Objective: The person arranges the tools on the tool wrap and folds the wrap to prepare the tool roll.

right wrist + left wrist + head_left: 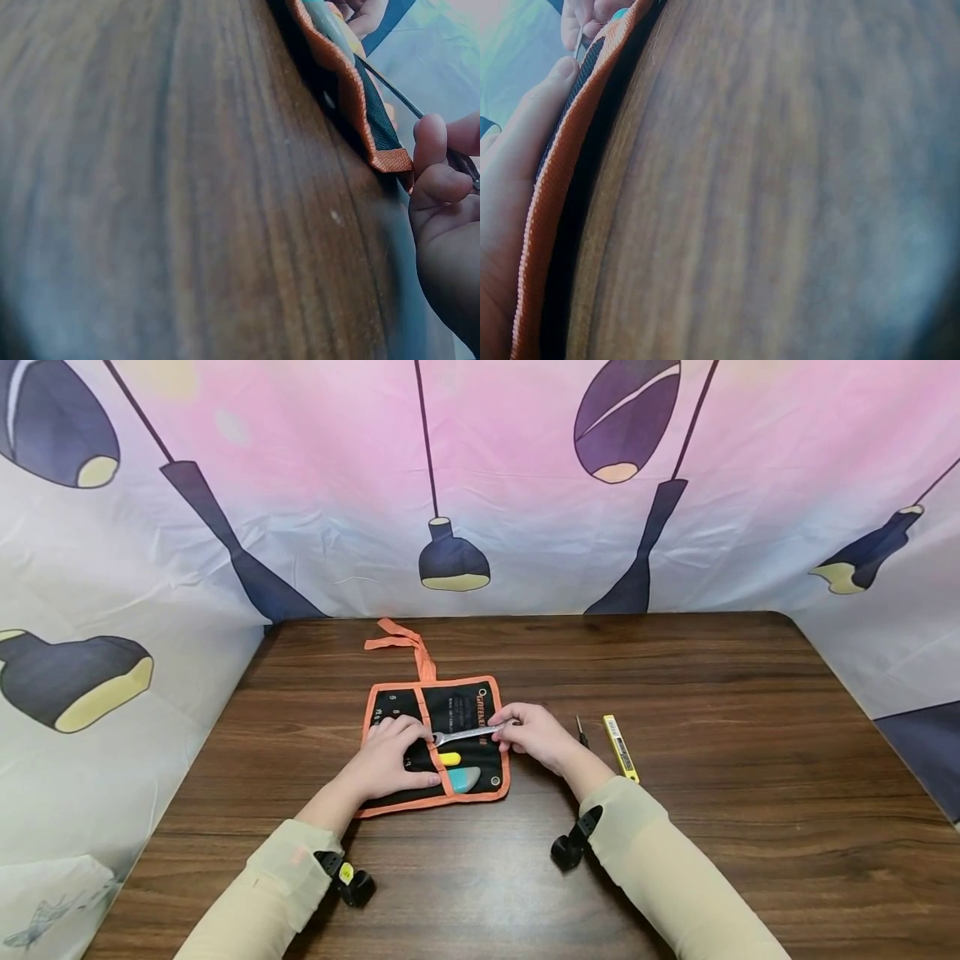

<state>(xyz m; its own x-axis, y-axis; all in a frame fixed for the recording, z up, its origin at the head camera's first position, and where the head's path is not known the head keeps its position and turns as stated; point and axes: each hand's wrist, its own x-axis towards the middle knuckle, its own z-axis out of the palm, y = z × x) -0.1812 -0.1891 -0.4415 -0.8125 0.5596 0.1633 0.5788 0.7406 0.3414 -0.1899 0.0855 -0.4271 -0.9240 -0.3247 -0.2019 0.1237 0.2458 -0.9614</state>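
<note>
A black tool pouch [487,770] with orange trim lies spread on the table, its pockets toward the left. My right hand [534,735] pinches one end of a silver wrench [467,735] between thumb and fingers. The wrench's other end is at the orange pocket edge, beside the left fingertips. My left hand [386,758] rests over the pockets with fingers spread and the thumb extended along the near side. Between its fingers and thumb, a yellow handle [450,759] and a teal-and-grey tool end [467,779] stick out of the pockets.
Orange tie straps [425,664] trail from the pouch's far edge. To the right of the right hand lie a thin dark-handled tool [582,732], partly hidden by the wrist, and a long yellow item with a label [621,749]. A printed curtain [525,552] hangs behind the wooden table [712,693].
</note>
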